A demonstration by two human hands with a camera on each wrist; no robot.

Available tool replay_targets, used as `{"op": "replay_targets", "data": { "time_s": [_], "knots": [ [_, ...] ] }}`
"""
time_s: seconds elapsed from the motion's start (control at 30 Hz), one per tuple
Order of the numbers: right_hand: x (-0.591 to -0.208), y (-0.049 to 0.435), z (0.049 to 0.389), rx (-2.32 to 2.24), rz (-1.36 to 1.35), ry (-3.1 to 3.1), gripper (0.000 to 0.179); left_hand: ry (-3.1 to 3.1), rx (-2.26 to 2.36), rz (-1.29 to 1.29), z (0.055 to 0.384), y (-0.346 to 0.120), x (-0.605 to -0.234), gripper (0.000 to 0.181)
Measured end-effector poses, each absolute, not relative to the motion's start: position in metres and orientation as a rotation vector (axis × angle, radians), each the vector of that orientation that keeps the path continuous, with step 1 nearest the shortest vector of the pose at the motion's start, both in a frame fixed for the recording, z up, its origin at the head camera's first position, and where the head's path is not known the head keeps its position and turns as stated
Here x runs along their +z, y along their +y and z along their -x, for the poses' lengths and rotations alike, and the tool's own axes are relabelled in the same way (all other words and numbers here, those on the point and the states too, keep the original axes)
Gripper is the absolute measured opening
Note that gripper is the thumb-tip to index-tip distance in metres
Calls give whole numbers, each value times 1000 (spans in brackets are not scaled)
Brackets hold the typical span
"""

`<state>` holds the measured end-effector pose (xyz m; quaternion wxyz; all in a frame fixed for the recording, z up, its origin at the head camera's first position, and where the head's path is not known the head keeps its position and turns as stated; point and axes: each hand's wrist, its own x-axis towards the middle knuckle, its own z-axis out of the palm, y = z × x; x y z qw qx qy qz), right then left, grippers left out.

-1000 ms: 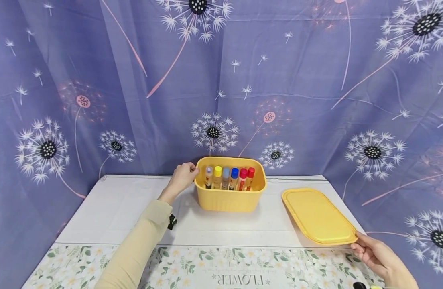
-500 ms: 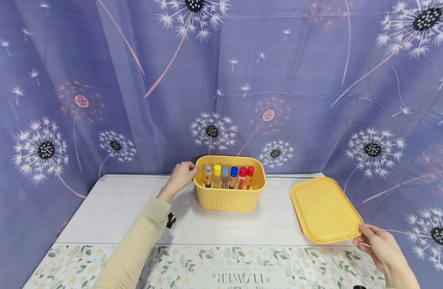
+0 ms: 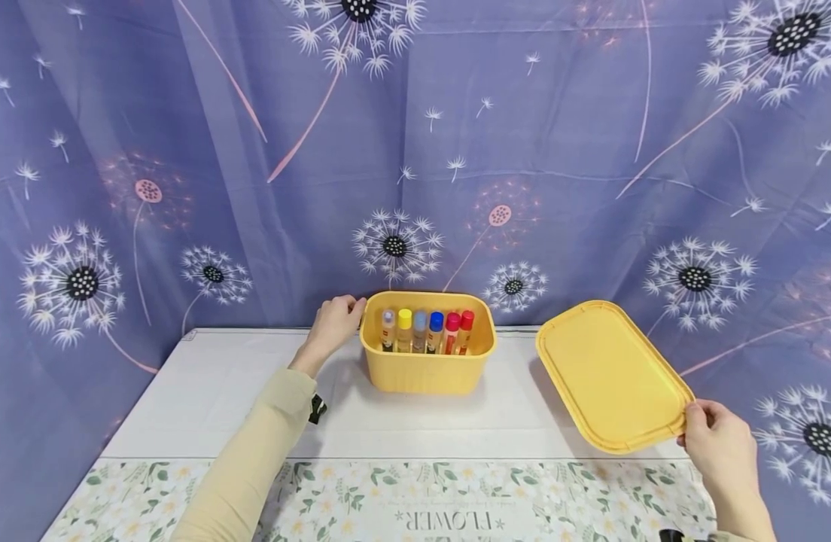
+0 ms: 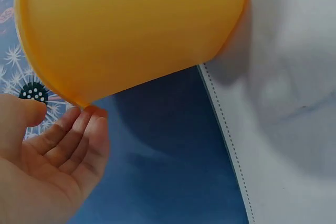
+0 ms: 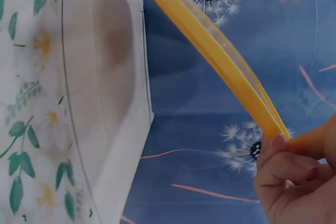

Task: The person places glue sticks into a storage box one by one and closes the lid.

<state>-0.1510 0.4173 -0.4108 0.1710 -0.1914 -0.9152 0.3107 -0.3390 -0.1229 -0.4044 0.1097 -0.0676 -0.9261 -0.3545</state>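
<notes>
A yellow plastic box (image 3: 425, 376) stands at the back middle of the table, its top uncovered. Inside it, several clear tubes (image 3: 435, 333) stand in a row with white, yellow, blue and red caps. My left hand (image 3: 333, 327) is at the box's left end. In the left wrist view its fingertips touch the rim of the box, and the thumb is apart from it. My right hand (image 3: 722, 444) pinches the near right corner of the yellow lid (image 3: 612, 376) between thumb and fingers. The lid is tilted, raised over the table's right side, with a shadow beneath.
The white table (image 3: 232, 406) has a floral cloth (image 3: 361, 497) along its front, printed with the word FLOWER. A purple dandelion curtain (image 3: 321, 226) hangs close behind the box and along both sides.
The right hand has lifted and turned the lid, its far end rising higher. The left hand stays at the box's left rim; the box and tubes have not moved.
</notes>
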Motion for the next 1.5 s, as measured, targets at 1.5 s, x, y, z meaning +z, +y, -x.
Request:
{"op": "replay_targets", "data": {
  "time_s": [1.5],
  "knots": [
    [-335, 272, 177, 252, -660, -1510, 21, -2741, -2217, 546, 311, -37, -312, 74]
  ]
}}
